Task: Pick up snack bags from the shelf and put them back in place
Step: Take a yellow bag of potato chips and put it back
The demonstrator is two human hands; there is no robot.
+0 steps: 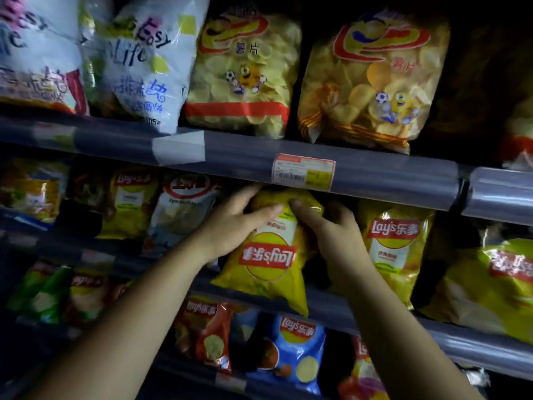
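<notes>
A yellow Lay's chip bag point(269, 262) is upside down on the middle shelf, its lower corner hanging over the shelf's front rail point(331, 308). My left hand point(230, 223) grips its upper left side, fingers wrapped behind and thumb across the front. My right hand point(328, 226) grips its upper right side. The bag's top end is tucked under the upper shelf's rail point(245, 160). An upright yellow Lay's bag point(393, 243) stands just to the right.
Big clear bags of chips point(242, 73) and white bags point(138, 62) fill the top shelf. More Lay's bags line the middle shelf, one point(496, 284) lying tilted at right. Red point(206, 332) and blue point(291, 350) bags sit on the lowest shelf.
</notes>
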